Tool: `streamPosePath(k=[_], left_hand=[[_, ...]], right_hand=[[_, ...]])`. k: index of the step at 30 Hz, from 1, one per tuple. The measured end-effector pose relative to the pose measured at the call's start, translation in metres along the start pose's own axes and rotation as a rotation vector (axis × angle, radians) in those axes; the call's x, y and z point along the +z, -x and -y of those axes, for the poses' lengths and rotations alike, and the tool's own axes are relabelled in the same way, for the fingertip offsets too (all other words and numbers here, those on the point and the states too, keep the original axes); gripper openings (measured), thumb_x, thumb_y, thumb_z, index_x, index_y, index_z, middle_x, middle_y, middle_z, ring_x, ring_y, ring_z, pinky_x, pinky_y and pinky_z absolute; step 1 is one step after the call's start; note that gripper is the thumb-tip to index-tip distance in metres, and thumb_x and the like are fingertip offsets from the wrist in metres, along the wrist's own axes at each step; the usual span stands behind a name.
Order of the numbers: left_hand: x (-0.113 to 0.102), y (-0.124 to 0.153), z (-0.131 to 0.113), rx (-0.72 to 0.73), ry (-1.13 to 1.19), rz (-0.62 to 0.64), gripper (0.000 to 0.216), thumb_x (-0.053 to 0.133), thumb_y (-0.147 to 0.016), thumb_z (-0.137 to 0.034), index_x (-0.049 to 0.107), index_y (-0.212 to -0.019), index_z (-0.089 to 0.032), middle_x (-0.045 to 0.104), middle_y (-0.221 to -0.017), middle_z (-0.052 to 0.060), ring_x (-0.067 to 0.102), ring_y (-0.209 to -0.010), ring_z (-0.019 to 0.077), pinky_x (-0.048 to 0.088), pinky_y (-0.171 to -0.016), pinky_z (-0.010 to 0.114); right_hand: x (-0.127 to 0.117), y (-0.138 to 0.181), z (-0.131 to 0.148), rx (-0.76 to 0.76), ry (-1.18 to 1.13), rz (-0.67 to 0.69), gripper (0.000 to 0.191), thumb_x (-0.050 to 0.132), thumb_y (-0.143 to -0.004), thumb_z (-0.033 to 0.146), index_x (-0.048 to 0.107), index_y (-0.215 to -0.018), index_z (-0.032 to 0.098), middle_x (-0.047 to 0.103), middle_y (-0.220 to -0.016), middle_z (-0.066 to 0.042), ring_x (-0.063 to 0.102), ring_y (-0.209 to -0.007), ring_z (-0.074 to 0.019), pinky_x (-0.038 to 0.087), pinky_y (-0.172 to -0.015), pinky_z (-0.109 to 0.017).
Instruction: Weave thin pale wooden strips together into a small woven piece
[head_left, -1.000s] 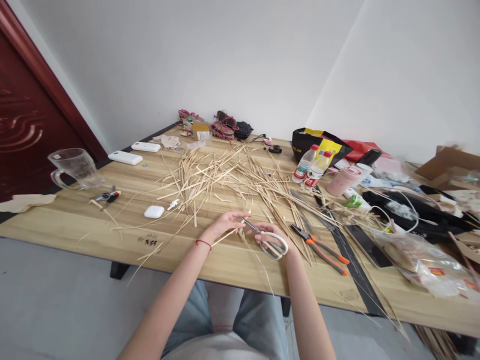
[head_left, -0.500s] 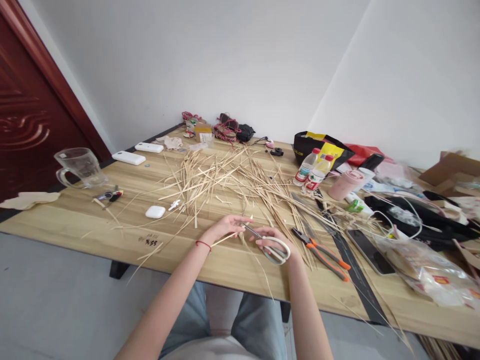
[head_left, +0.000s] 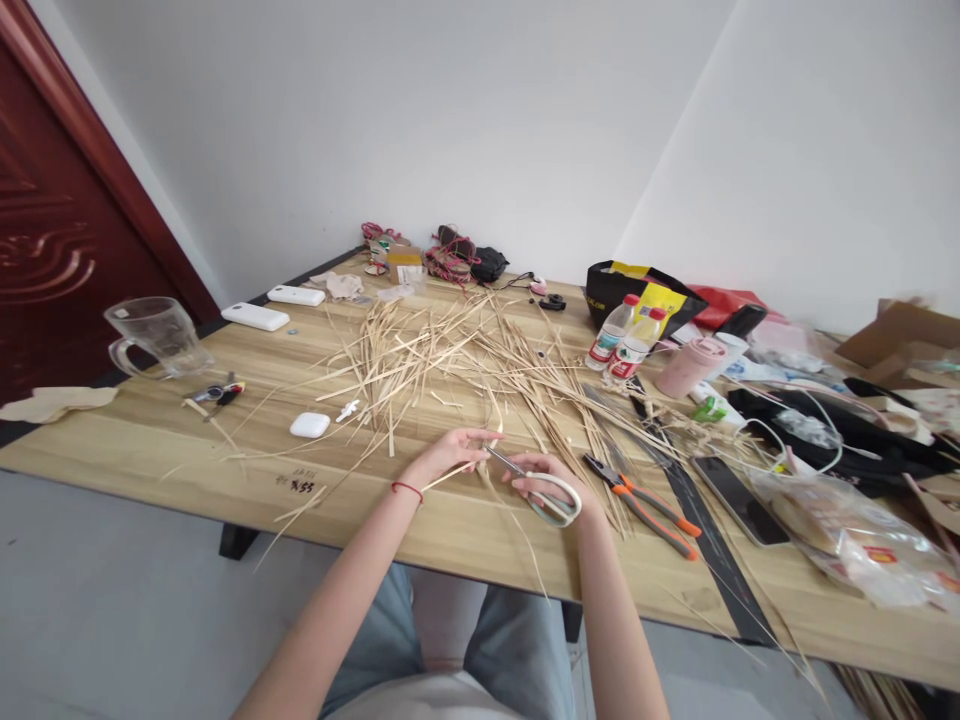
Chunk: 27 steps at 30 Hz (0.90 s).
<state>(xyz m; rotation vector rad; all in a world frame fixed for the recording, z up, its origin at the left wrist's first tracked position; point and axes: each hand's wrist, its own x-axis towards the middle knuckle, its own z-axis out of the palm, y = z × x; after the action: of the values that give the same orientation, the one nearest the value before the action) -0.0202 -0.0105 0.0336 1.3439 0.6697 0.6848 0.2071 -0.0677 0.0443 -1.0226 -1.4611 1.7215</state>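
Note:
My left hand (head_left: pixel 448 452) pinches a thin pale straw strip (head_left: pixel 450 472) just above the wooden table (head_left: pixel 465 530); a red cord circles that wrist. My right hand (head_left: pixel 546 478) grips white-handled scissors (head_left: pixel 541 488), fingers through the loops, blades pointing left at the strip near my left fingertips. A big loose pile of straw strips (head_left: pixel 457 360) is spread over the table just beyond both hands.
Orange-handled pliers (head_left: pixel 641 503) and a black ruler (head_left: pixel 705 540) lie right of my right hand, a phone (head_left: pixel 739 500) beyond. Two bottles (head_left: pixel 622 345), a pink cup (head_left: pixel 686 368) and bags crowd the right. A glass jug (head_left: pixel 154 338), earbud case (head_left: pixel 309 425) and white devices sit left.
Both hands stay in nearly the same place; the scissor blades have edged slightly toward the strip. The view shifted a little.

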Motion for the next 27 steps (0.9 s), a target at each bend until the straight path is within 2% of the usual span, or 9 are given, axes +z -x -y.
streamPosePath(k=[3, 5, 8, 12, 15, 18, 20, 22, 27], left_hand=[[-0.002, -0.002, 0.002, 0.042, -0.006, -0.075, 0.057, 0.071, -0.07, -0.03, 0.059, -0.124, -0.015, 0.056, -0.057, -0.002, 0.041, -0.046, 0.0057, 0.03, -0.047, 0.019], [-0.003, -0.004, 0.003, 0.092, 0.009, -0.156, 0.056, 0.07, -0.072, -0.032, 0.058, -0.124, -0.016, 0.06, -0.063, 0.0, 0.041, -0.046, 0.0053, 0.031, -0.047, 0.019], [-0.007, -0.007, 0.007, 0.156, 0.007, -0.312, 0.049, 0.066, -0.075, -0.034, 0.061, -0.12, -0.015, 0.068, -0.086, 0.007, 0.044, -0.049, 0.0054, 0.037, -0.049, 0.02], [-0.011, -0.013, 0.019, 0.182, -0.101, -0.495, 0.039, 0.064, -0.078, -0.033, 0.065, -0.114, -0.017, 0.065, -0.114, 0.012, 0.054, -0.056, 0.0087, 0.046, -0.053, 0.023], [-0.014, -0.018, 0.028, 0.295, -0.271, -0.601, 0.028, 0.058, -0.082, -0.025, 0.068, -0.107, -0.019, 0.065, -0.116, 0.01, 0.063, -0.091, 0.0177, 0.051, -0.08, 0.032], [-0.017, -0.021, 0.033, 0.388, -0.506, -0.696, 0.025, 0.058, -0.081, -0.02, 0.069, -0.104, -0.022, 0.066, -0.113, 0.007, 0.055, -0.112, 0.0203, 0.04, -0.101, 0.04], [-0.019, -0.022, 0.035, 0.41, -0.555, -0.714, 0.025, 0.059, -0.081, -0.02, 0.069, -0.103, -0.022, 0.066, -0.112, 0.007, 0.055, -0.113, 0.0206, 0.038, -0.104, 0.041], [-0.019, -0.022, 0.037, 0.4, -0.509, -0.666, 0.024, 0.058, -0.083, -0.023, 0.069, -0.104, -0.021, 0.067, -0.112, 0.008, 0.058, -0.11, 0.0203, 0.043, -0.099, 0.04], [-0.016, -0.024, 0.041, 0.373, -0.387, -0.584, 0.023, 0.055, -0.084, -0.023, 0.068, -0.104, -0.019, 0.068, -0.112, 0.009, 0.063, -0.104, 0.0195, 0.049, -0.092, 0.037]], right_hand=[[0.0, -0.001, -0.002, -0.012, 0.008, -0.015, 0.047, 0.077, -0.064, 0.035, 0.063, -0.104, 0.016, 0.068, -0.091, -0.007, 0.051, -0.053, -0.009, 0.036, -0.042, -0.02], [-0.001, -0.005, -0.005, -0.048, -0.001, -0.085, 0.049, 0.076, -0.065, 0.035, 0.06, -0.107, 0.017, 0.067, -0.093, -0.007, 0.049, -0.051, -0.0077, 0.036, -0.042, -0.02], [-0.007, -0.013, -0.013, -0.187, -0.013, -0.307, 0.054, 0.076, -0.065, 0.035, 0.053, -0.112, 0.022, 0.064, -0.1, -0.007, 0.052, -0.055, -0.0089, 0.04, -0.045, -0.021], [-0.02, -0.024, -0.027, -0.377, -0.071, -0.67, 0.049, 0.079, -0.061, 0.034, 0.05, -0.101, 0.027, 0.059, -0.106, -0.003, 0.056, -0.065, -0.0111, 0.047, -0.052, -0.024], [-0.029, -0.027, -0.036, -0.421, -0.067, -0.841, 0.047, 0.077, -0.061, 0.036, 0.052, -0.1, 0.026, 0.058, -0.092, 0.001, 0.054, -0.061, -0.0105, 0.048, -0.055, -0.026], [-0.035, -0.03, -0.042, -0.437, 0.107, -0.99, 0.051, 0.073, -0.064, 0.036, 0.052, -0.11, 0.026, 0.056, -0.09, -0.001, 0.057, -0.075, -0.0162, 0.051, -0.065, -0.033], [-0.038, -0.032, -0.044, -0.47, 0.263, -1.06, 0.051, 0.069, -0.067, 0.035, 0.052, -0.114, 0.025, 0.056, -0.101, -0.005, 0.057, -0.09, -0.021, 0.051, -0.074, -0.038], [-0.039, -0.033, -0.045, -0.512, 0.406, -1.081, 0.046, 0.063, -0.072, 0.033, 0.053, -0.116, 0.023, 0.053, -0.115, -0.01, 0.054, -0.103, -0.0251, 0.048, -0.082, -0.043], [-0.041, -0.03, -0.045, -0.562, 0.753, -1.042, 0.038, 0.052, -0.076, 0.024, 0.055, -0.114, 0.021, 0.045, -0.129, -0.014, 0.042, -0.121, -0.0289, 0.036, -0.099, -0.05]])
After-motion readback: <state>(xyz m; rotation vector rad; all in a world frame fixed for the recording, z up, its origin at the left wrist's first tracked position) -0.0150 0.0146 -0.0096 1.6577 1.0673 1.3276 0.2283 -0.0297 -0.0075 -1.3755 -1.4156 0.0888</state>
